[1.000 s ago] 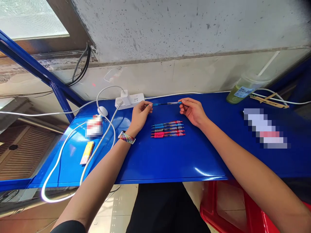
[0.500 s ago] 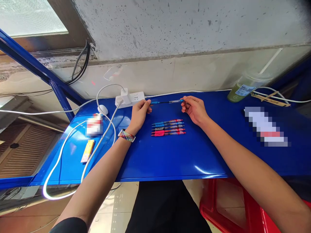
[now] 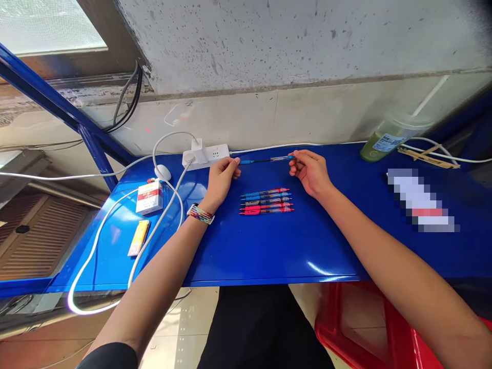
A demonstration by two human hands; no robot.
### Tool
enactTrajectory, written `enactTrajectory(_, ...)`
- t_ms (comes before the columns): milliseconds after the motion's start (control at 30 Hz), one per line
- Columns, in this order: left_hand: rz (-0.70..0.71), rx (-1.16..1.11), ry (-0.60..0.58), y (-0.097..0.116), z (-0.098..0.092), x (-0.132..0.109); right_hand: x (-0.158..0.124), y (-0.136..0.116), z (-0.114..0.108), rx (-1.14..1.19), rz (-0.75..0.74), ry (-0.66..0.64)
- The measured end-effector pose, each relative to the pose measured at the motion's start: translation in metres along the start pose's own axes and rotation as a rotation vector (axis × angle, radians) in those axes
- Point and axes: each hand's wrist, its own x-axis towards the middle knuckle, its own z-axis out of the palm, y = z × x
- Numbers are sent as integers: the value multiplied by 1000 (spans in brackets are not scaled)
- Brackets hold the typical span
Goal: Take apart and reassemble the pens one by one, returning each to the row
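Above the blue table, a ballpoint pen (image 3: pixel 263 160) is stretched level between my two hands. My left hand (image 3: pixel 225 177) pinches its blue end, and a dark thin stretch shows in the middle. The clear barrel with a blue tip is pinched by my right hand (image 3: pixel 310 171). Closer to me, several pens (image 3: pixel 266 201) with blue, grey and red grips lie side by side in a stack of rows, touching neither hand. A beaded bracelet (image 3: pixel 201 213) circles my left wrist.
Behind my left hand sits a white power strip (image 3: pixel 215 155) with plugs and looping cables (image 3: pixel 169 218). At left lie a white-and-red box (image 3: pixel 149 198) and a yellow packet (image 3: pixel 139 238). A green drink cup (image 3: pixel 380 145) and a blurred-out flat object (image 3: pixel 421 200) are at right.
My right hand has shifted slightly right with the clear barrel, so the pen spans a little more length. My left hand has hardly moved. The stacked pens have stayed put.
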Motion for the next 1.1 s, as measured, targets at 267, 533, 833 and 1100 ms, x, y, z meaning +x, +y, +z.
enactTrajectory(267,95,124,-62,7,3,-8,-7,0,6,-17,66,-151)
enactTrajectory(533,171,184,-84,10,4,-10,-10,2,11,27,126,-204)
enactTrajectory(833,142,-23,-171,7,5,-11,-8,3,10,52,122,-183)
enactTrajectory(1100,138,0,-182,7,4,-11,-9,4,10,43,123,-187)
